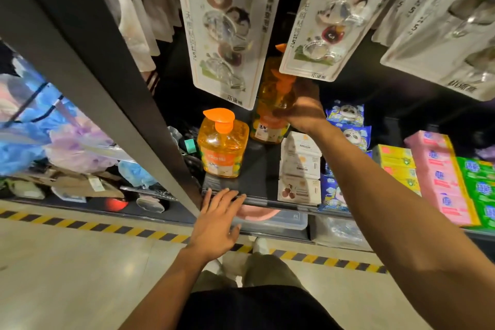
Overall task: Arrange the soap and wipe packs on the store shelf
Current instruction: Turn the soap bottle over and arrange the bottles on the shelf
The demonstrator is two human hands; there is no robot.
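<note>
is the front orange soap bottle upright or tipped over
Upright: the front soap bottle stands on its base on the shelf, with its orange pump on top.

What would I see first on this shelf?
Two bright orange soap bottles: the front orange bottle stands near the shelf's left end, and the right hand grips the back orange bottle. Pink soap packs and green soap packs sit at the right; the left hand rests on the shelf edge.

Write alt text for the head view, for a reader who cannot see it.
The right hand grips an orange soap bottle deep on a dark store shelf, while the left hand rests flat on its front edge. A second bottle stands nearer the front, with wipe packs and boxed soap bars to its right.
</note>
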